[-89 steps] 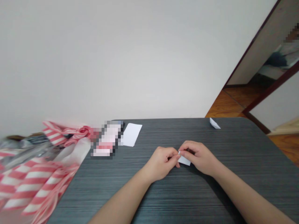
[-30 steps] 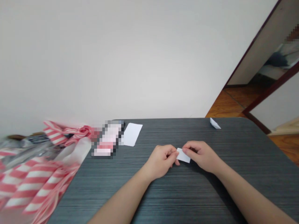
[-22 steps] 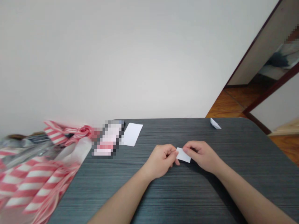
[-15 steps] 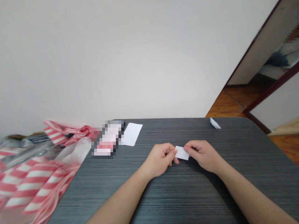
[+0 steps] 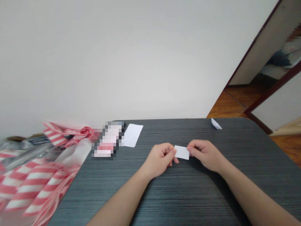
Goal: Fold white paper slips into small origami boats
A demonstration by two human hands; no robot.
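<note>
A small white piece of paper (image 5: 182,152) is held up between both hands above the dark, wood-grained table (image 5: 178,201). My left hand (image 5: 162,159) pinches its left edge between thumb and fingers. On the other side, my right hand (image 5: 204,155) grips the upper right corner with thumb and forefinger. The paper looks flat and roughly rectangular; whether it is folded in layers I cannot tell. The fingers behind it are partly hidden.
White sheets (image 5: 133,135) lie at the back left, beside a pixelated, phone-like object (image 5: 108,139). A small folded white paper (image 5: 215,124) rests near the far right edge. Red-and-white striped cloth (image 5: 35,182) is piled left of the table. Behind stands a white wall (image 5: 150,62).
My hands have spread slightly apart, the left shifting a little left and the right a little right. More of the paper shows between them. Both still hold it.
</note>
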